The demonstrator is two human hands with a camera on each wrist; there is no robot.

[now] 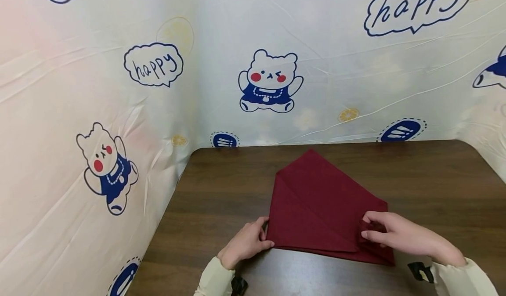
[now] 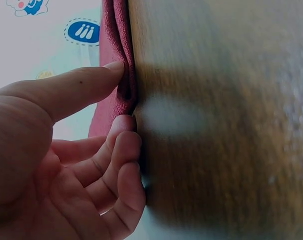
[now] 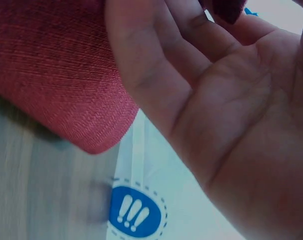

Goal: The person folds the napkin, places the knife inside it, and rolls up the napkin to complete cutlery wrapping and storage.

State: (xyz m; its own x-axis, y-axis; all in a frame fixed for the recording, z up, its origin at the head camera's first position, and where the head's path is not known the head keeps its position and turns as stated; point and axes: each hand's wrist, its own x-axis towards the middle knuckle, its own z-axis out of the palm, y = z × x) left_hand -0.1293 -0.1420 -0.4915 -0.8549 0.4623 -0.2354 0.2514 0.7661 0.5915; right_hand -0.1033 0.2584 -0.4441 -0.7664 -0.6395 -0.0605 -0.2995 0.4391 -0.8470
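Observation:
A dark red folded cloth lies on the table, several layers thick along its near edge. At its near left corner my left hand touches it. In the left wrist view the thumb presses the folded edge and the other fingers rest loosely beside it. My right hand pinches a turned-over flap at the cloth's right side. The right wrist view shows a cloth corner hanging beside that hand's fingers, whose tips are out of frame.
The brown wooden table has rounded far corners. A pale curtain printed with bears and "happy" bubbles hangs behind it and along the left. Black straps with small devices sit at both wrists.

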